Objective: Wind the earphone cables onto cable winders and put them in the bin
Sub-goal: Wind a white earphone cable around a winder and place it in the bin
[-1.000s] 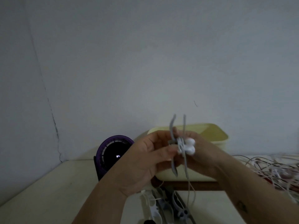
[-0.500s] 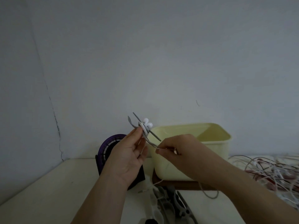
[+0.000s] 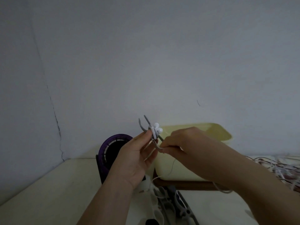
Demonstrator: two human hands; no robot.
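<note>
With our left hand point(image 3: 133, 158) we are pinching the grey cable winder point(image 3: 147, 121), the white earbuds point(image 3: 157, 129) sitting just above its fingers. Our right hand point(image 3: 183, 143) is pinching the thin cable point(image 3: 172, 166) beside the winder's lower end. The yellow bin point(image 3: 217, 132) is standing just behind the right hand.

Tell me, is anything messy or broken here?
Yes. A tangled heap of loose cables sprawls over the right side of the table, not yet wound. A thin dark crack runs down the wall on the left. The cable hanging from the winder in the left hand looks only half wound, not broken.
</note>
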